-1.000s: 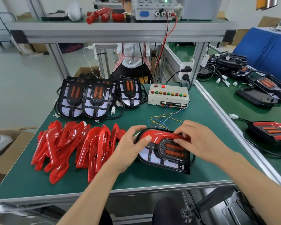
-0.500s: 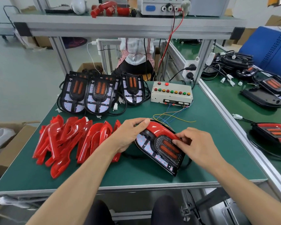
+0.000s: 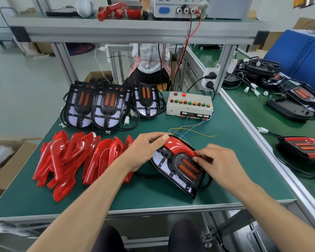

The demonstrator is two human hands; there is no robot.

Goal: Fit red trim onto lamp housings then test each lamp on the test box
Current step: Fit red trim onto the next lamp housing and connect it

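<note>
A black lamp housing (image 3: pixel 178 171) with two orange lenses lies tilted on the green bench (image 3: pixel 225 179) in front of me. A curved red trim (image 3: pixel 178 146) sits on its upper edge. My left hand (image 3: pixel 144 151) grips the housing's left side, thumb on the trim's top. My right hand (image 3: pixel 216 162) pinches the trim's right end with its fingertips. A pile of loose red trims (image 3: pixel 71 160) lies to the left. The beige test box (image 3: pixel 189 106) with coloured buttons stands behind, thin wires trailing towards the housing.
Three bare housings (image 3: pixel 105 110) with cables stand at the back left. Finished lamps (image 3: pixel 305 148) and more housings (image 3: pixel 298 99) lie on the bench to the right. A power supply (image 3: pixel 178 8) sits on the shelf above. A person sits beyond the bench; cardboard boxes (image 3: pixel 5 160) stand at left.
The housing has turned from lying level to tilted, its lower end swung right. My left hand shifted up onto the trim's top; my right hand slid to the trim's right end.
</note>
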